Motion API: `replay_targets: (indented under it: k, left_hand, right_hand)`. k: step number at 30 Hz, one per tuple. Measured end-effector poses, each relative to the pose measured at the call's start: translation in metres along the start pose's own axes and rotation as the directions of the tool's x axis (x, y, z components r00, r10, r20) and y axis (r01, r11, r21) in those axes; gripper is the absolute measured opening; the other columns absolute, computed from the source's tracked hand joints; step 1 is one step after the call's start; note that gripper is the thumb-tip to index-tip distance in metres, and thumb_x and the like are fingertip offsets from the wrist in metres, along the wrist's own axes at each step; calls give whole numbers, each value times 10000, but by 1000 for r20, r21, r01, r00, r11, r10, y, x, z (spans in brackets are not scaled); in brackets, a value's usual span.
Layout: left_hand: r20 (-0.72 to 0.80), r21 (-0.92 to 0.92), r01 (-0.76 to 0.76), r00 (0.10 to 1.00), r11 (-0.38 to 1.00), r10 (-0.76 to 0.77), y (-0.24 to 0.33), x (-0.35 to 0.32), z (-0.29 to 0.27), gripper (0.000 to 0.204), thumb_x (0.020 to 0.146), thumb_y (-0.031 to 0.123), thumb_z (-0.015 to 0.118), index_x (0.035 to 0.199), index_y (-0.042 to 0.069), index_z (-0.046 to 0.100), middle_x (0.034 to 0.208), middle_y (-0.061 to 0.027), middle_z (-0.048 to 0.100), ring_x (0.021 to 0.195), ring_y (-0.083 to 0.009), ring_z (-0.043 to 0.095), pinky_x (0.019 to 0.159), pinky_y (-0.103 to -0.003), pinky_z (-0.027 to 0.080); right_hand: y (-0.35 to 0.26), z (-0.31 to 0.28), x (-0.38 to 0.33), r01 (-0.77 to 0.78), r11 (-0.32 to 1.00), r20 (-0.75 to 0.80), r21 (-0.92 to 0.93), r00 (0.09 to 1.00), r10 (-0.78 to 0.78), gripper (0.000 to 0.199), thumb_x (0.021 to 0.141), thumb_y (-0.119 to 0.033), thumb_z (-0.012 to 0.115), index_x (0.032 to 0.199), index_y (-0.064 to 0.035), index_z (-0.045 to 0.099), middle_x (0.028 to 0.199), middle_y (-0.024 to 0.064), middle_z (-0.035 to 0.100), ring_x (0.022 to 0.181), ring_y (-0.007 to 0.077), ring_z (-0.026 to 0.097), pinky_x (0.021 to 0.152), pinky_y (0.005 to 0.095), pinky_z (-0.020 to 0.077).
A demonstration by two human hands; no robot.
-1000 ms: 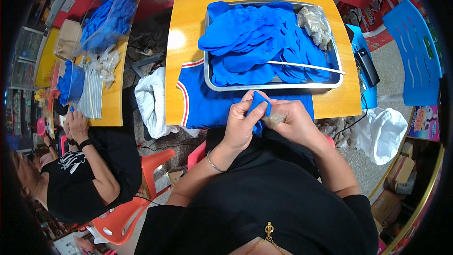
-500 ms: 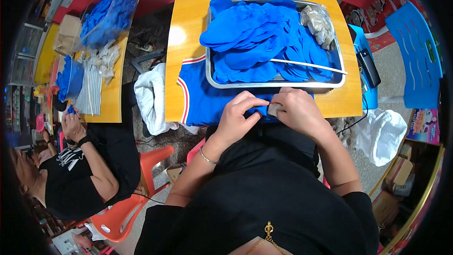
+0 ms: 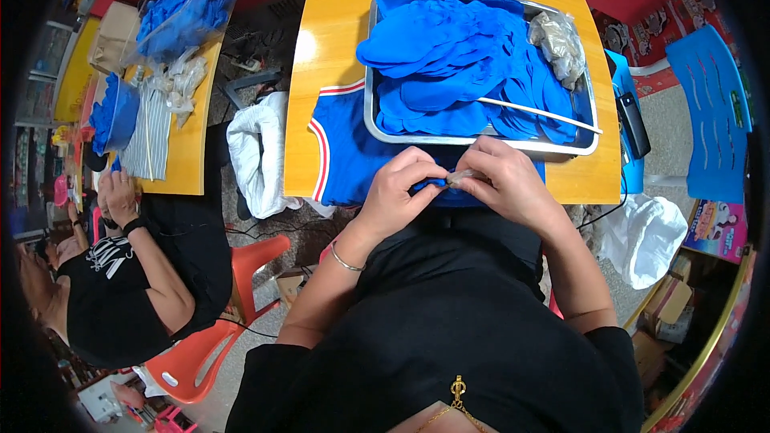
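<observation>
Blue glove [image 3: 429, 185] pinched between my left hand [image 3: 399, 190] and right hand [image 3: 505, 182] | both grips clamped on it | just below metal tray [image 3: 481, 141], over worktop [image 3: 337, 56] edge

Both hands, left hand [image 3: 399, 192] and right hand [image 3: 505, 180], pinch a small blue glove [image 3: 433, 184] at the yellow desk [image 3: 329, 72] edge, just below a metal tray [image 3: 370, 116] piled with blue gloves [image 3: 457, 56].

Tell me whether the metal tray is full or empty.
Full: the metal tray is heaped with blue gloves, plus a clear bag at one corner.
</observation>
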State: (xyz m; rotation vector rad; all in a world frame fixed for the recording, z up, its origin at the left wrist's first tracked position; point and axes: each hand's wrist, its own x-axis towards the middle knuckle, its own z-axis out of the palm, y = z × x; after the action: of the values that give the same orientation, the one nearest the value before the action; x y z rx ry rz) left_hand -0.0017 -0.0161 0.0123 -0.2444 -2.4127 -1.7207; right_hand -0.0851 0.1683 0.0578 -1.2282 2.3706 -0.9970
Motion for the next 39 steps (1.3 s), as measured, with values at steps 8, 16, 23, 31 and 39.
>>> replay_targets:
  k: [8,16,23,31,39]
  left_hand:
    - [-33,52,16,999,999,-15,-2,-2,-9,113,718,3,653,818,17,601,857,-94,575,785,-222,584,643,-278,463]
    - [12,105,49,999,993,-50,6,-3,-10,114,725,-18,640,834,6,616,868,-85,602,702,-162,584,572,-248,449]
    - [-5,-49,99,995,994,-100,1,-6,-6,81,772,-31,625,853,-26,628,918,-95,627,770,-113,610,598,-192,496]
    - [-18,-195,148,988,970,-155,-4,-9,-4,53,783,-30,626,829,-34,601,906,-97,626,738,-113,599,604,-209,479]
    - [41,-191,173,985,966,-168,-9,-11,-8,79,791,-30,614,869,-26,624,985,-117,625,837,-114,606,663,-198,504]
  right_hand:
    - [-2,11,-2,-81,996,-51,43,995,83,152,753,-118,663,785,-27,546,735,116,559,683,319,574,590,386,454]
    - [-3,11,-2,31,999,-83,-42,996,-34,113,739,-129,667,817,-72,608,735,81,567,667,267,591,568,353,460]
    - [-2,8,-4,34,980,-112,-194,992,-57,108,713,-131,674,773,-80,600,726,73,556,667,259,591,566,359,462]
    - [2,9,-2,84,995,-44,-48,995,-87,127,740,-120,661,819,-76,572,735,88,554,678,283,593,587,371,471]
    - [3,9,1,91,996,-30,13,995,-90,123,769,-124,645,844,-59,573,777,104,588,710,287,596,596,369,471]
